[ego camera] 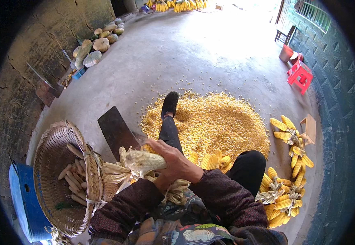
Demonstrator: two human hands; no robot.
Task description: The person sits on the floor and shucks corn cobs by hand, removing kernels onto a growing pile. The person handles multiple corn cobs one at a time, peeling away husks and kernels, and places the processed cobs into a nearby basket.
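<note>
My right hand [176, 160] is closed around a partly hidden ear of corn; a few yellow kernels [148, 148] show by its fingers. A pale, rough piece, seemingly a bare corncob [145, 160], lies against that hand. Under the right hand is my left hand [162, 183], mostly covered, so its grip is unclear. Dry corn husks [119, 173] spread left of both hands, and more hang below. Several yellow ears of corn [212, 160] lie close to my right forearm. A dark board [117, 130] slopes away beyond the hands.
Loose kernels [223, 122] form a wide pile around my outstretched foot. At left, a woven basket [47, 171] holds bare cobs [74, 180], beside a blue container [30, 199]. Bundled ears [283, 196] and a small wooden stool [310, 128] lie right. Pumpkins [100, 44] line the left wall; a red stool [301, 73] stands far right.
</note>
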